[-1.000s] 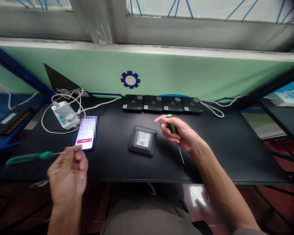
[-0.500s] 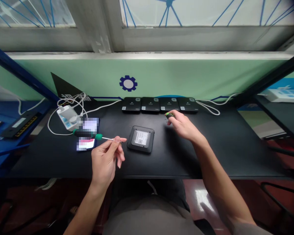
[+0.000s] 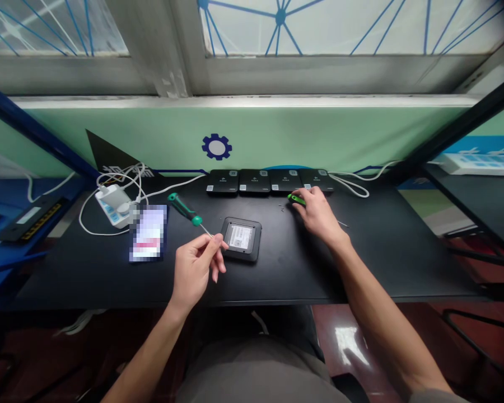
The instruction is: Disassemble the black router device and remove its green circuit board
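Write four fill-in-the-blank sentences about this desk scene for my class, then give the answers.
The left hand pinches the metal shaft of a green-handled ____.
Four black devices stand in a ____ along the back of the desk.
The black device with a white label lies closest to the ____ hand.
The right hand closes around a tool with a handle coloured ____.

Missing words: screwdriver; row; left; green.

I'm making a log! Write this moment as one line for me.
left hand: dark-green screwdriver | right hand: bright-green screwdriver | left tip: beside black square device
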A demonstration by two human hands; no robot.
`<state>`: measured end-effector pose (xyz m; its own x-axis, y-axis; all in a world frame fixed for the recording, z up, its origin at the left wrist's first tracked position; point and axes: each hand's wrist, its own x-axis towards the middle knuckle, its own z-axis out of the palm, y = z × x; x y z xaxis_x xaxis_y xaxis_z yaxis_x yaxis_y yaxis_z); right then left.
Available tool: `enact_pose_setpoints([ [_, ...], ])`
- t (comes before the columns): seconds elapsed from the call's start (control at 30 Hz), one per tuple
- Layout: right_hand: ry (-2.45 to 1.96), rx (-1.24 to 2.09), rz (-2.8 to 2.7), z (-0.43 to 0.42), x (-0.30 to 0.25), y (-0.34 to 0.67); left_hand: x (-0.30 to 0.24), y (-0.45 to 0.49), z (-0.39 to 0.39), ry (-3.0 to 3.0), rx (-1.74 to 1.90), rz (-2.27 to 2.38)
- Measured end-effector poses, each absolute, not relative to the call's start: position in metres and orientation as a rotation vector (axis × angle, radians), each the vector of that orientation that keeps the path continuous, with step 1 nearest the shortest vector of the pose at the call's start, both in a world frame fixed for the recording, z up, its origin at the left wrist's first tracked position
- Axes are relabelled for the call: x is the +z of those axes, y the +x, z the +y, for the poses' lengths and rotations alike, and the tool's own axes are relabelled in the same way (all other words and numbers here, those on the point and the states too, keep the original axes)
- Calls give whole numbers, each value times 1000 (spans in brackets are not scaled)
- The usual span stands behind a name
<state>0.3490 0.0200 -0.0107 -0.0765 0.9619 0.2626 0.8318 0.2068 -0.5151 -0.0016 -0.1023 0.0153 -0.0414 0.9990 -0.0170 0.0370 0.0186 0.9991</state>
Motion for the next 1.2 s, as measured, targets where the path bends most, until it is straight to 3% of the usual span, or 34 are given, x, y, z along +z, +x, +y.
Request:
enact_pose_setpoints([
  [0.3, -1581, 250, -2000, 29, -23, 343, 17, 10, -101, 1205, 1066, 1140],
  [0.6, -1411, 184, -1837, -12, 25, 303, 13, 18, -105, 1253, 950, 1074],
  [0.73, -1297, 331, -1764, -52, 44, 277, 20, 16, -107, 1422, 742, 1001],
  [0.83, -1155, 1033, -1537, -60, 49, 272, 31, 18, -101, 1642, 622, 958],
  [0.9, -1076, 1300, -1410, -52, 50, 275, 39, 21, -88, 1797, 589, 918],
  [1.07, -1036, 1192, -1236, -3, 60, 287, 55, 11, -25, 2172, 677, 864],
  [1.2, -993, 1168, -1083, 31, 62, 297, 41, -16, 8, 2303, 460, 864],
])
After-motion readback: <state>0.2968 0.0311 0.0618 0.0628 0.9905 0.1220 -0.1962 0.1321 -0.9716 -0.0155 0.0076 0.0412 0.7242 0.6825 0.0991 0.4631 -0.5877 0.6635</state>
